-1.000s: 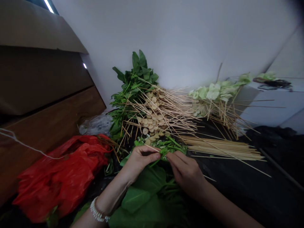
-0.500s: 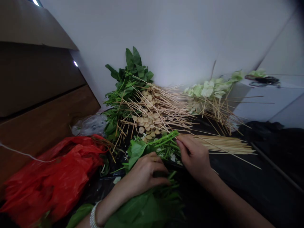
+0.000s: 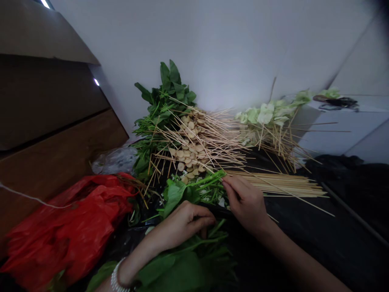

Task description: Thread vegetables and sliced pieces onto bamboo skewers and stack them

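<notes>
My right hand pinches the end of some green stems in front of the loose skewers. A broad green leaf lies at the other end of these stems. My left hand, with a beaded bracelet at its wrist, is over a pile of leafy greens near me. Its fingers are curled down at the stems of that pile, and what they hold, if anything, is hidden.
Skewered pale round slices lie beyond my hands, with bundled greens behind at left. Skewered cabbage pieces are at the back right. A red plastic bag lies left, beside a clear bag.
My left hand has moved slightly down toward the near greens and its fingers have curled more. My right hand has shifted a little left with the stems.
</notes>
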Action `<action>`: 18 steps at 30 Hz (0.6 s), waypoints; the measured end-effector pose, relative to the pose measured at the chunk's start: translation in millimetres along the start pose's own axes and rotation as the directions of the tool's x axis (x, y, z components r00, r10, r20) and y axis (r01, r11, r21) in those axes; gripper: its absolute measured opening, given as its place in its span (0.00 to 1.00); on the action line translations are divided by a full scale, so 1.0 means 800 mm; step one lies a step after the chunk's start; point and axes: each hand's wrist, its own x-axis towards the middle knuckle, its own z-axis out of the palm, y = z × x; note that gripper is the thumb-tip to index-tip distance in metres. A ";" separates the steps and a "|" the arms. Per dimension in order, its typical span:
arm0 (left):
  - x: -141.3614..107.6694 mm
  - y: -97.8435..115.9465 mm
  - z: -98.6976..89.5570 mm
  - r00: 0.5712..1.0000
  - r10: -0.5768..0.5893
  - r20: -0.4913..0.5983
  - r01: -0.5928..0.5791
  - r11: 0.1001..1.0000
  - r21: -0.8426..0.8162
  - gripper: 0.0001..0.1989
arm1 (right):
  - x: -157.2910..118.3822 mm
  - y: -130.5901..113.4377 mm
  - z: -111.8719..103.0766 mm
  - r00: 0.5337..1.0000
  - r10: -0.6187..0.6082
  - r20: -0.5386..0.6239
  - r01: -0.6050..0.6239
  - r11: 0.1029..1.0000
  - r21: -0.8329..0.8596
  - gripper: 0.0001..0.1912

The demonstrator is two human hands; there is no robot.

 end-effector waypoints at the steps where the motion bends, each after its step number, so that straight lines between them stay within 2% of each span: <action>1: 0.001 -0.002 0.005 1.000 -0.027 -0.015 0.028 0.999 0.034 0.15 | 0.000 0.000 0.001 1.000 0.000 0.001 0.000 1.000 0.001 0.11; 4: 0.003 -0.006 0.017 0.996 -0.029 -0.089 0.048 0.976 0.210 0.07 | -0.001 0.000 0.002 1.000 -0.002 0.008 0.002 1.000 0.002 0.11; 6: 0.004 -0.007 0.020 0.995 -0.003 -0.101 0.028 0.969 0.245 0.05 | -0.001 0.000 0.002 1.000 -0.003 0.014 0.003 1.000 0.001 0.11; 9: 0.005 -0.005 0.014 0.993 0.032 -0.113 -0.024 0.997 0.068 0.05 | -0.001 -0.001 0.002 1.000 -0.001 0.008 0.001 1.000 0.003 0.10; 12: 0.006 -0.005 0.005 0.983 0.019 -0.182 -0.033 0.997 -0.072 0.07 | -0.001 0.000 0.002 1.000 0.007 0.010 -0.007 1.000 0.001 0.11; 15: 0.007 -0.009 0.006 0.975 0.033 -0.219 -0.019 0.998 0.064 0.06 | -0.002 0.002 0.003 1.000 0.008 0.027 -0.007 1.000 -0.003 0.11; 18: 0.008 -0.012 0.015 0.989 0.031 -0.147 0.001 0.977 0.214 0.06 | -0.003 0.002 0.003 0.999 0.010 0.030 -0.010 1.000 0.003 0.11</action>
